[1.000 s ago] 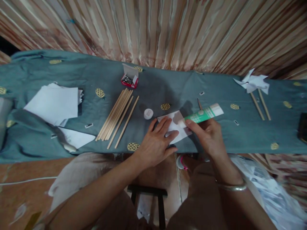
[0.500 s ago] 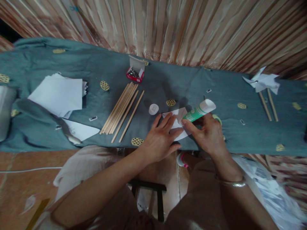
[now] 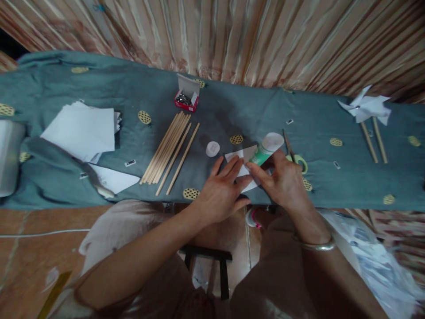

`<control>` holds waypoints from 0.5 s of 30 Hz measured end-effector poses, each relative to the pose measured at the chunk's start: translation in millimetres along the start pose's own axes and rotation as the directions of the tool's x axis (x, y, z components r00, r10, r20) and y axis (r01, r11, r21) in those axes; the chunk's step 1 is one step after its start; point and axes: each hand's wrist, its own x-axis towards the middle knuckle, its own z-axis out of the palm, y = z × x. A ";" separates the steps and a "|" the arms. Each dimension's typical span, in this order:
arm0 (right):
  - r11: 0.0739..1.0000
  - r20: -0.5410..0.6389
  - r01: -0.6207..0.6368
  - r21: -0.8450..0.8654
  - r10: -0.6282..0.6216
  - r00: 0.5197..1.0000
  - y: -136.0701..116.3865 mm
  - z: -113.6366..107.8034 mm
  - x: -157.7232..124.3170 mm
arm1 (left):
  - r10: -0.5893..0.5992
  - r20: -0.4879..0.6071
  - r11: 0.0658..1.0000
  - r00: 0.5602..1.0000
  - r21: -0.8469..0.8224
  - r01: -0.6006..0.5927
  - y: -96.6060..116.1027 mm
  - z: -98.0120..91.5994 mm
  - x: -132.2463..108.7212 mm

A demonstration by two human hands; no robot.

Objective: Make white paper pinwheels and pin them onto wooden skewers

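Note:
My right hand (image 3: 282,179) is closed round a green and white glue stick (image 3: 262,154), which is tilted with its lower end against a piece of white paper (image 3: 244,154). Fingers spread, my left hand (image 3: 222,190) lies flat on the left part of that paper and covers some of it. A round white cap (image 3: 213,149) rests just beyond my left fingertips. Scissors (image 3: 300,162) with pale green handles lie right of my right hand, partly hidden by it.
Several wooden sticks (image 3: 169,150) lie left of my hands, below an open red box of small metal pieces (image 3: 186,99). A stack of white paper (image 3: 83,130) is farther left. At the far right lies a white paper pinwheel (image 3: 368,108) with two sticks (image 3: 368,141).
My right hand and the glue stick have shifted left across the paper, uncovering more of the scissors. My left hand has stayed nearly in place.

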 end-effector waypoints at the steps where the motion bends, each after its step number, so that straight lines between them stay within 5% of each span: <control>1: 1.000 0.002 0.004 -0.006 -0.004 1.000 0.1 0.2 -0.1 | -0.001 -0.001 1.000 1.000 0.000 0.001 0.0 0.0 -0.2; 15: 0.999 -0.005 0.008 -0.042 -0.008 1.000 -0.3 -0.3 0.4 | 0.001 0.005 1.000 1.000 0.006 -0.001 1.3 0.3 -1.0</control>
